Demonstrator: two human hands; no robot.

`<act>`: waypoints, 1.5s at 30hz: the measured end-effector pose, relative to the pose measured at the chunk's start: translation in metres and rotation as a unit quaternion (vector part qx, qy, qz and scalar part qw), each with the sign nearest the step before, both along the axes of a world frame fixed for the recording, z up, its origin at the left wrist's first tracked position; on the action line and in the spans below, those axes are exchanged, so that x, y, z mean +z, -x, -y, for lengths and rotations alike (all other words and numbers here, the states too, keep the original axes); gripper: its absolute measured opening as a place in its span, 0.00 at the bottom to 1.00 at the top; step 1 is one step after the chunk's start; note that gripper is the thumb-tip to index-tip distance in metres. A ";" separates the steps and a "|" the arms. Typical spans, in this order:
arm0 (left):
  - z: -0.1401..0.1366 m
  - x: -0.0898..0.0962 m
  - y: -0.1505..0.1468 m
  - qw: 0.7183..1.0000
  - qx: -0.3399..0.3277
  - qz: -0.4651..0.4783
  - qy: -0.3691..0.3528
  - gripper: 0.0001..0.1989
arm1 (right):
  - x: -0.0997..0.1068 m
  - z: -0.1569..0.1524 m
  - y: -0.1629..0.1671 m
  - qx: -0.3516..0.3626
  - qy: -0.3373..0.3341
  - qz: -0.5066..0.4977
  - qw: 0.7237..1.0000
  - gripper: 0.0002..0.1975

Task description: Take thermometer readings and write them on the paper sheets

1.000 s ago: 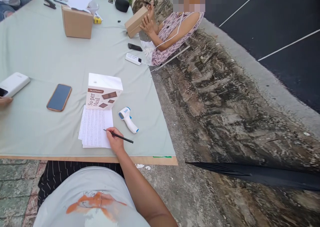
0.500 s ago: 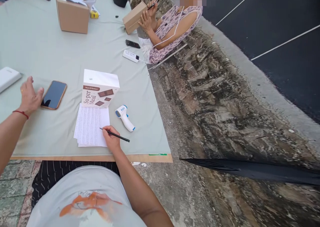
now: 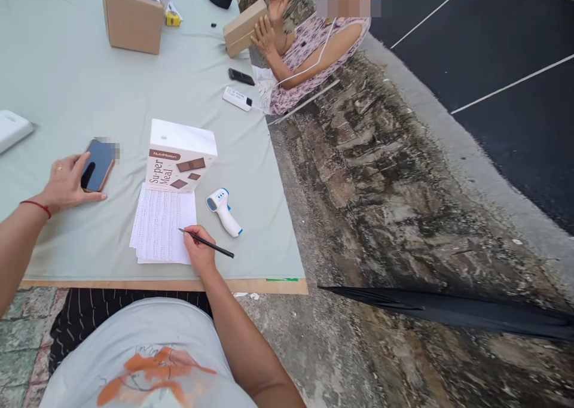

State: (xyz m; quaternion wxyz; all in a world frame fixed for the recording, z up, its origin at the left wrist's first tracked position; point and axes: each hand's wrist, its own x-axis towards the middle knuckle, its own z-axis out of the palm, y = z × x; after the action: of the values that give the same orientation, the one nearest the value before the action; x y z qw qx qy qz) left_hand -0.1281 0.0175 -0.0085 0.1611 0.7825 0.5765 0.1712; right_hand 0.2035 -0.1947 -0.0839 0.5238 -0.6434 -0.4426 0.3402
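My right hand (image 3: pixel 200 253) pinches a slim black pen (image 3: pixel 215 246), its tip at the right part of a small stack of closely written paper sheets (image 3: pixel 159 225). My left hand (image 3: pixel 72 180) lies at the near left corner of a smartphone (image 3: pixel 101 163) in an orange-brown case, thumb and forefinger apart and touching or almost touching its edge. Behind the sheets stands a white box (image 3: pixel 182 154) printed "Su-per Meal". To the right of the paper lies a white and blue infrared thermometer (image 3: pixel 224 210).
Across the table (image 3: pixel 89 91), a person's hands (image 3: pixel 264 37) hold a brown carton (image 3: pixel 244 28) and a dark pen. A larger cardboard box (image 3: pixel 134 22), yellow tape measure (image 3: pixel 173 18), white device (image 3: pixel 237 98), black device (image 3: pixel 241 76) and white power bank (image 3: pixel 13 130) lie around.
My left hand has moved right and down onto the phone's near left corner. My right hand stays at the paper. The other person's pen hand has lifted away from the carton.
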 end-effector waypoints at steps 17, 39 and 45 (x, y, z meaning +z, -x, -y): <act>-0.024 -0.031 -0.037 0.981 0.151 0.112 -0.047 0.71 | 0.000 0.002 -0.001 -0.001 0.017 -0.008 1.000 0.12; 0.023 -0.001 -0.088 0.970 0.243 0.011 0.004 0.55 | 0.003 0.000 0.001 -0.027 0.005 -0.003 1.000 0.11; 0.024 -0.010 -0.083 0.964 0.252 0.055 -0.069 0.48 | 0.005 0.000 0.001 -0.030 0.005 -0.004 1.000 0.11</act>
State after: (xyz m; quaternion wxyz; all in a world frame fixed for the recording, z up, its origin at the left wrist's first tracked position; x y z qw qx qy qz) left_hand -0.0450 -0.0065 -0.0187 0.0899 0.6109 0.7318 0.2885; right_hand 0.2026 -0.1952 -0.0789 0.5326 -0.6575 -0.4195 0.3288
